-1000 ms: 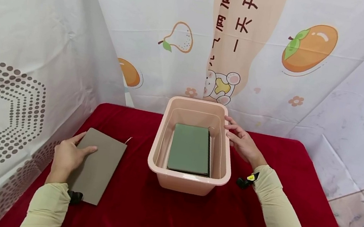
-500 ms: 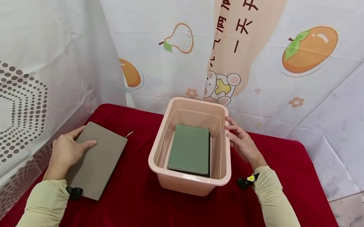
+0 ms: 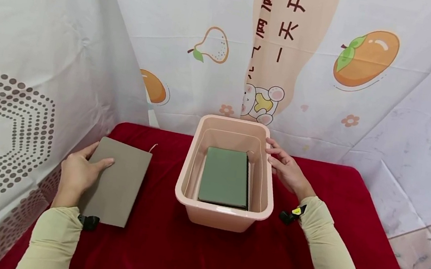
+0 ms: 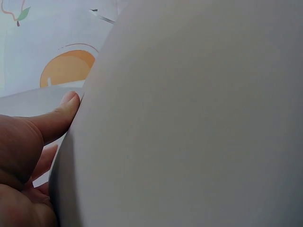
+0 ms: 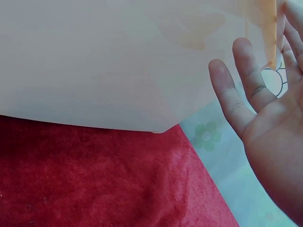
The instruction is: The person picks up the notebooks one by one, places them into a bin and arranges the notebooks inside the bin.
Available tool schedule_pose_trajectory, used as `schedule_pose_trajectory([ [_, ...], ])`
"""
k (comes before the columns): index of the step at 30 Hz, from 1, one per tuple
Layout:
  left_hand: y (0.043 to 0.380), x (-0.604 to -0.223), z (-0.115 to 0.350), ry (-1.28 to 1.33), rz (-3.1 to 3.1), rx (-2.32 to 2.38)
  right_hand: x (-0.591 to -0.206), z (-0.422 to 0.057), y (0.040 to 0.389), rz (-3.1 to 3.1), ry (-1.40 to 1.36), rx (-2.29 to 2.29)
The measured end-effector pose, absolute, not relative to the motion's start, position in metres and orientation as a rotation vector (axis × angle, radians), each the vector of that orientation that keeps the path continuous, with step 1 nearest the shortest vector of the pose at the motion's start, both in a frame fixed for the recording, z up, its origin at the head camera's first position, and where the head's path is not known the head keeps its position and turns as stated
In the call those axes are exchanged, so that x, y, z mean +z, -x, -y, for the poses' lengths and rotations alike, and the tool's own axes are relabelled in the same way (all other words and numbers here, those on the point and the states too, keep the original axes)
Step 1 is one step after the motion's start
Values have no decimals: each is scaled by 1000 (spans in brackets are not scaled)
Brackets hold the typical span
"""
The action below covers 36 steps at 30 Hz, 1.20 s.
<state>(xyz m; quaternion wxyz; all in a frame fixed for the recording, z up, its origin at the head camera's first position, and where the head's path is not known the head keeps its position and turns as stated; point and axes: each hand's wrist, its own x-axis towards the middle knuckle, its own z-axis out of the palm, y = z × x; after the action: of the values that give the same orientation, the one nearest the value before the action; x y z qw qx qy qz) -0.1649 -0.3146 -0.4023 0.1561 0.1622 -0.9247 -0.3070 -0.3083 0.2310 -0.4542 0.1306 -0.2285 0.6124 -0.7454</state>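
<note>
My left hand (image 3: 78,173) grips a grey-brown notebook (image 3: 119,185) by its left edge, thumb on the cover and the other fingers behind it. A thin pale ribbon sticks out at the notebook's top right corner. In the left wrist view the notebook's cover (image 4: 189,118) fills most of the picture. A pink plastic basin (image 3: 220,220) stands at the middle, and a green notebook (image 3: 225,176) lies inside it over something with a dark edge. At the basin's right rim rests my right hand (image 3: 287,170), its fingers loosely extended; the right wrist view shows them beside the basin's outer wall (image 5: 94,66).
A red velvet cloth (image 3: 165,256) covers the table. Behind it hangs a white curtain (image 3: 165,17) with printed fruit and writing, and more white sheets enclose the left and right sides. Black wrist cameras sit on both sleeves.
My left hand has raised the grey-brown notebook and shifted it slightly away from me, turning it a little more upright in view. The right hand and the basin have stayed in place.
</note>
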Motion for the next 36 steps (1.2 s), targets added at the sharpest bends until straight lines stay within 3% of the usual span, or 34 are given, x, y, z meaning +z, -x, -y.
schedule_pose_trajectory([
  [36,187,-362,298,-616,2540,-1080,-454,-231,309,-1744,672,-2180],
])
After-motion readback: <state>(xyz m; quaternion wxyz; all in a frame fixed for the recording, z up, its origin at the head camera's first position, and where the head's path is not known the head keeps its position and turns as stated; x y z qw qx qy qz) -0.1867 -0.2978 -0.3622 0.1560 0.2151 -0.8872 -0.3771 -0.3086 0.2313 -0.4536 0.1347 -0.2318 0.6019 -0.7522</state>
